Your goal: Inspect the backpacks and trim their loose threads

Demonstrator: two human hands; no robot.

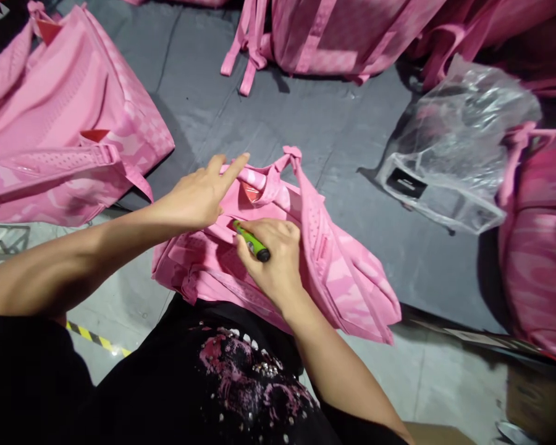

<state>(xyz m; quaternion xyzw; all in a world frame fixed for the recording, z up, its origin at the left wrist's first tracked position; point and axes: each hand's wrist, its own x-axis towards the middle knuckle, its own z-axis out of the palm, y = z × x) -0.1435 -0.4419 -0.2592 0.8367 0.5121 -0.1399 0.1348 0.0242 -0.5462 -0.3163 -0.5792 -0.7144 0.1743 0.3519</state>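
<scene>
A pink camouflage backpack (366,284) lies at the near edge of the grey-covered table, its perforated straps and top loop facing up. My left hand (199,194) rests over its upper left edge, fingers stretched and apart, the thumb side against the fabric. In my right hand (275,253) is a green marker-like tool (254,242) with a black end, gripped between thumb and fingers. Its front end points at the back panel near my left thumb; the tip itself is too small to make out. A red label (250,193) shows below the top loop.
Another pink backpack (97,93) lies to the left, and one more (343,37) stands at the back. On the right are a clear plastic bag (463,136) with a black label and a further pink backpack (542,247). The grey cover (269,123) is creased.
</scene>
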